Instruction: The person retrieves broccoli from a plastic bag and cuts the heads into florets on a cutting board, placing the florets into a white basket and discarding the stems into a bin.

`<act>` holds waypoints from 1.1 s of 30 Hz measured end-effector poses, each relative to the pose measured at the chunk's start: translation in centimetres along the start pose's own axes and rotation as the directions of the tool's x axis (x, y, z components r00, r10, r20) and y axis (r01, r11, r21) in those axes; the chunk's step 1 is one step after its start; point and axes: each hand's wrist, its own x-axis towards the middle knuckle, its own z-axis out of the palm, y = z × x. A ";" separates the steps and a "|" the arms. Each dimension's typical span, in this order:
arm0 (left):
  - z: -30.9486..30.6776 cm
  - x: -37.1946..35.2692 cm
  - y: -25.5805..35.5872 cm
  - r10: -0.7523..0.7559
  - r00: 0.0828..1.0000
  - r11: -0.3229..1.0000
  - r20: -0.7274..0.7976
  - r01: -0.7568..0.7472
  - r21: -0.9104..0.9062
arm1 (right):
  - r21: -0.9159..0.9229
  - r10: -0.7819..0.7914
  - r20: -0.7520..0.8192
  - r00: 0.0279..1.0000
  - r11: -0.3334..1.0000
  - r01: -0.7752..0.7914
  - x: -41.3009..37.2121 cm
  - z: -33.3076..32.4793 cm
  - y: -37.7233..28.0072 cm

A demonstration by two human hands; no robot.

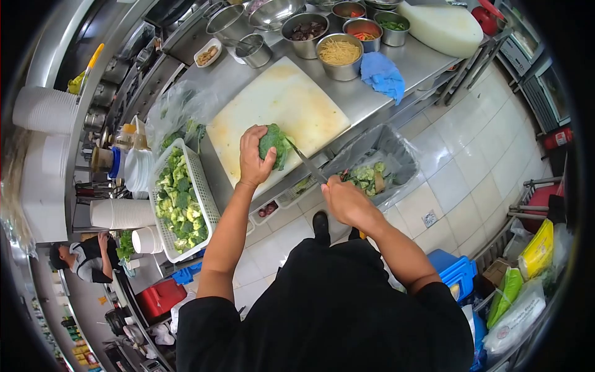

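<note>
My left hand (256,156) is wrapped round a head of broccoli (273,144) at the near edge of the white cutting board (291,93). In my right hand (346,199) is a knife (305,160), its blade pointing up and left with the tip at the broccoli's stem side. To the left of the board, a white plastic basket (209,208) holds cut broccoli florets (181,204). Below and right of the board stands a bin (401,158) lined with a clear bag, with green trimmings (372,177) inside.
Metal pots line the counter's back, one with yellow strips (339,53). A blue cloth (381,75) hangs over the counter edge. A clear plastic bag (180,108) with greens lies left of the board. Another person (90,257) stands at far left.
</note>
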 end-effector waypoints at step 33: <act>-2.7 -1.8 -6.0 -0.578 0.816 0.655 -0.009 0.458 -0.602 | 0.644 0.432 0.011 0.902 0.687 -0.337 6.0 9.6 -3.4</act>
